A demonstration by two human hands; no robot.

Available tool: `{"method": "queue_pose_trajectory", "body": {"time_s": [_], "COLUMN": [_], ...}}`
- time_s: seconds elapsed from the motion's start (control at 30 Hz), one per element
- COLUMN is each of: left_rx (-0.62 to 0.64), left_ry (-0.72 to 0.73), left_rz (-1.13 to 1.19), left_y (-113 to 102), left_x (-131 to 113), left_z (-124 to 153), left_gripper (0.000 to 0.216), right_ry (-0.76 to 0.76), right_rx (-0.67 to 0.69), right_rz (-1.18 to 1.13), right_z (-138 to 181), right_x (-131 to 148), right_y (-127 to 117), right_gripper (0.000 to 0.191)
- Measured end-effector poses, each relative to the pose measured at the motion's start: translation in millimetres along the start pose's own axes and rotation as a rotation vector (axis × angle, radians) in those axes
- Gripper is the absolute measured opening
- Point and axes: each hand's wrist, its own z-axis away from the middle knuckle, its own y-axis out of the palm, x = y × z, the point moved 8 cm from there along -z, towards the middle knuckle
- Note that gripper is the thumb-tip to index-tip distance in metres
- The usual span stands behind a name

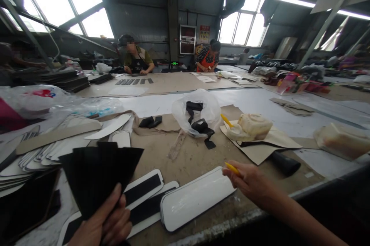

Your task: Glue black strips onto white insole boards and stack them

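Observation:
My left hand [112, 215] is closed around a fan of black strips [100, 174], thumb pressed across them. My right hand [251, 182] grips a yellow-handled tool [232, 168]; its working end is hidden. That hand is at the right end of a long white rounded panel [196, 199], whose surface looks shiny. Left of this panel, other white panels [157, 174] overlap, with black strips lying along their middles. Farther back, a plastic bag [177, 109] holds rolled black pieces [199, 124], some spilling out.
Stacked white pieces [58, 151] cover the left side. At right stand a crusted whitish block [254, 126], a second yellow handle [227, 120], a black roll [285, 163] and another block [341, 140]. Two people [138, 61] work across the table.

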Motion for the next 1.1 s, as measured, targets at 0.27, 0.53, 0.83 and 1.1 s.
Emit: {"method": "queue_pose_trajectory", "body": {"time_s": [0.27,0.53,0.83,1.1], "left_rx": [0.071,0.120,0.012,-0.012], "left_ry": [-0.007,0.001,-0.002,0.027], "left_rz": [0.196,0.170,0.249,0.074], "left_y": [30,41,53,36], "left_x": [79,110,127,152], "left_z": [44,51,45,50], "left_gripper": [0.044,0.053,0.054,0.055], "right_ry": [-0.035,0.238,0.402,0.236], "right_rx": [0.313,0.164,-0.107,-0.327], "right_rz": [-0.405,-0.869,-1.048,-1.169], "right_z": [2,-3,-1,-23], "right_x": [81,91,84,82], "right_y": [67,106,92,19], "right_gripper": [0.029,0.034,0.047,0.038]}}
